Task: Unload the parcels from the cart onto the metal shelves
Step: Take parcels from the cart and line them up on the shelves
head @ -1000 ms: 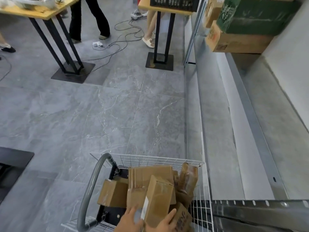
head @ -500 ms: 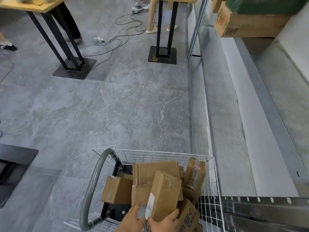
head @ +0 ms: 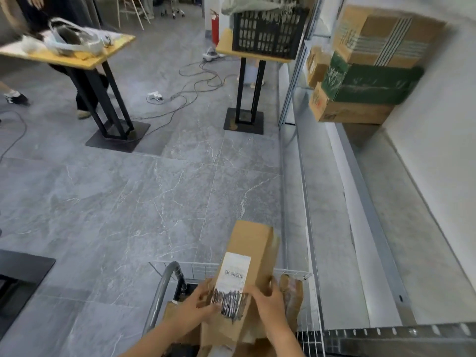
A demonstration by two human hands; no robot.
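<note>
Since a second ago the tall parcel [head: 251,249] has come up from among the others and now stands nearly upright above the cart [head: 164,287], its top leaning slightly away from me and its white printed label facing up at the camera. From my end I read both hands as grasping it. My left hand [head: 198,305] is curled against its lower left side beside the torn bottom of the label, and my right hand [head: 268,302] wraps the lower right edge, thumb on the front face. The view has also tipped up, so the table tops are now in sight. Below the hands a taped brown parcel [head: 292,292] leans against the cart's right wire wall, and a flatter carton [head: 173,314] lies by the grey handle. The metal shelves [head: 412,215] run along my right, just beside the cart, their near stretch a grey deck. At the far end sits a stack: a green box [head: 371,83] between a striped brown box [head: 386,37] on top and a plain carton [head: 347,112] underneath. Across the tiled floor stand a wood-topped table [head: 77,57] with a person's legs behind it and a narrow stand bearing a black crate [head: 268,32], with cables [head: 193,81] trailing between them.
</note>
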